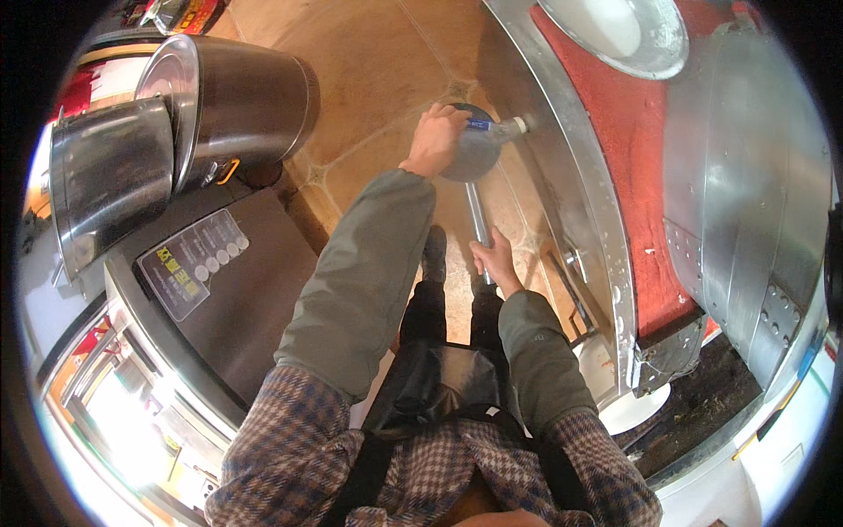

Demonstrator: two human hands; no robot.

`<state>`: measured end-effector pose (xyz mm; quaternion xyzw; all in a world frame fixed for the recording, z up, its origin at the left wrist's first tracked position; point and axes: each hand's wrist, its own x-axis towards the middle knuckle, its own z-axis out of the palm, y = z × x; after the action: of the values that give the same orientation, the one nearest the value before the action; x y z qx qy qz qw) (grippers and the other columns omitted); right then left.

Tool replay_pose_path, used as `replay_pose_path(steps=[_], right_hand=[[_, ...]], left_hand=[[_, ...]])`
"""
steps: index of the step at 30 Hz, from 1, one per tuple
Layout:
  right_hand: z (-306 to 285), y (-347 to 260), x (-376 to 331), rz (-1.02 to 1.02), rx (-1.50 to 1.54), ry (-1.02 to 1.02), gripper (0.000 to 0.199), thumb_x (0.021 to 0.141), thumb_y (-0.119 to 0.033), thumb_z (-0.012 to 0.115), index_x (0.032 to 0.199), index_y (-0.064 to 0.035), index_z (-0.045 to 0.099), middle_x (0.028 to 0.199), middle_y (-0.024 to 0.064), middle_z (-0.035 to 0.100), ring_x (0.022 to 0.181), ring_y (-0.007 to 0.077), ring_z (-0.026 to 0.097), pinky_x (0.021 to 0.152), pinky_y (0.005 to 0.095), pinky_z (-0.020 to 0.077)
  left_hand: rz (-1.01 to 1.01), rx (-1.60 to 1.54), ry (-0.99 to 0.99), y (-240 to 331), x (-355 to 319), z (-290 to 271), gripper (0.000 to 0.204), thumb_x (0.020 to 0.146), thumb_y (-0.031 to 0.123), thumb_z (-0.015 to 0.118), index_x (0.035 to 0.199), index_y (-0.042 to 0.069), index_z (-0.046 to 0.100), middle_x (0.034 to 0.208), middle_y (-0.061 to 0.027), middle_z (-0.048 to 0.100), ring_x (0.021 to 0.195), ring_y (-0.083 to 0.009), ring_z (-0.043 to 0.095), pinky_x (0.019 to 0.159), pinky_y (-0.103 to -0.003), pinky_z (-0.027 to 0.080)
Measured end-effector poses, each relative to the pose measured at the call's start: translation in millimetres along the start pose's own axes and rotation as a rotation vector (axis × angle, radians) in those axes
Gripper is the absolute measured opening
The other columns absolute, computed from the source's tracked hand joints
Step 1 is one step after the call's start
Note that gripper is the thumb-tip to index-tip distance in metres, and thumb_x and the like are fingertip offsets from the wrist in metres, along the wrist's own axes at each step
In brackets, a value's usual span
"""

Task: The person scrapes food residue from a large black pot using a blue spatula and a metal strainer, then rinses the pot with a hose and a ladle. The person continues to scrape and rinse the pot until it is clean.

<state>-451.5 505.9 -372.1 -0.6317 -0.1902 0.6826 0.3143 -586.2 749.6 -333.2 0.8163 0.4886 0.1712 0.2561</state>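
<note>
My left hand (436,139) is closed around a clear bottle (505,133) with a blue label. The bottle lies tilted nearly level, and its pale neck end points right toward the metal counter side. Just under the bottle is a round grey metal head with a long shiny handle, like a large ladle (471,165). Whether the bottle touches it, I cannot tell. My right hand (497,261) grips the ladle's handle (477,218) lower down, nearer my body. The palm side of my left hand and most of the bottle's base are hidden.
To the right runs a steel counter edge (606,149) beside a red surface (590,97) bearing a metal bowl (637,39) with white contents. Two steel pots (255,101) stand at left, near a dark appliance top (250,290). Below is a tiled floor (369,79).
</note>
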Motion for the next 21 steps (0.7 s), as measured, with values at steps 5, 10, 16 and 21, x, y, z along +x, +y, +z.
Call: replay_pose_path(steps=[5,10,16,21], right_hand=[[-3.0,1.5,1.3,-0.012,0.015,-0.003,0.019,0.085,-0.005,0.066,0.096,-0.0027,0.050,0.061,0.0024,0.052,0.041,0.0099,0.047,0.035,0.0267,0.0360],[-4.1,4.3,3.4,0.005,-0.025,-0.011,0.023,0.084,-0.004,0.065,0.102,-0.0007,0.051,0.061,0.0027,0.052,0.041,0.0098,0.047,0.035,0.0268,0.0360],[-4.6,1.8,3.3,-0.049,0.039,-0.019,0.025,0.084,-0.003,0.064,0.106,0.0011,0.053,0.060,0.0024,0.052,0.041,0.0098,0.047,0.035,0.0270,0.0366],[-5.5,-5.9,-0.8,0.035,0.000,-0.015,0.023,0.084,-0.003,0.064,0.104,0.0015,0.055,0.061,0.0021,0.053,0.042,0.0100,0.047,0.036,0.0271,0.0373]], left_hand=[[-0.080,-0.022,-0.041,4.3,-0.8,0.8,0.020,0.088,0.013,0.060,0.104,0.007,0.070,0.098,-0.0111,0.067,0.099,-0.0329,0.057,0.087,-0.043,0.047],[-0.112,-0.067,0.049,10.6,-11.7,0.9,0.027,0.088,0.013,0.061,0.114,0.006,0.066,0.108,-0.0138,0.065,0.103,-0.0334,0.056,0.090,-0.043,0.047],[-0.484,-0.227,0.281,29.8,-84.8,23.7,0.037,0.087,0.011,0.060,0.123,0.008,0.059,0.117,-0.0159,0.061,0.112,-0.0351,0.054,0.095,-0.041,0.045],[-0.783,-0.461,0.157,55.5,-133.5,46.4,0.034,0.090,0.014,0.060,0.123,0.004,0.058,0.118,-0.0165,0.061,0.109,-0.0346,0.059,0.092,-0.040,0.047]])
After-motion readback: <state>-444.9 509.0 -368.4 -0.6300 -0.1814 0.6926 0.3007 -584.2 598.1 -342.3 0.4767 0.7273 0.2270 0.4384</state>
